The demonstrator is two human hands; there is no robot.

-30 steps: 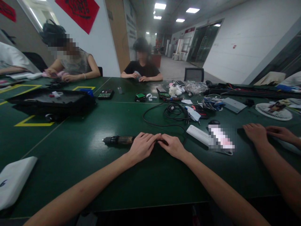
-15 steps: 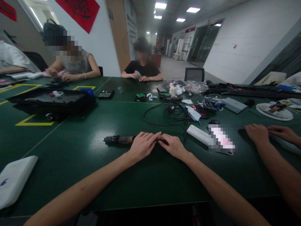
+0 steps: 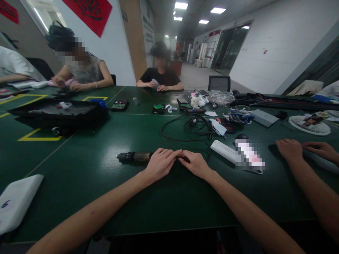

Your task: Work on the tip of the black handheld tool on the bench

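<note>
An electric screwdriver (image 3: 141,156) lies on the green table, its bit pointing left. My left hand (image 3: 162,160) is closed over the rear of its body, hiding that part. At the tail end my right hand (image 3: 194,162) has its fingers pressed together, with their tips meeting those of my left hand. What is between the right fingertips is mostly hidden; a small dark piece shows there. A black cable (image 3: 182,140) runs in loops from behind my right hand to the plug and coil beyond.
A white power strip (image 3: 224,152) and a phone lie right of my hands, near another person's hands (image 3: 290,150). A black tray (image 3: 58,113) is at left, a white box (image 3: 19,203) at lower left. Circuit boards, cords and a fan cover (image 3: 308,127) lie farther back. People sit opposite.
My hands and the screwdriver stay in nearly the same place. The person at the far left has shifted the head slightly.
</note>
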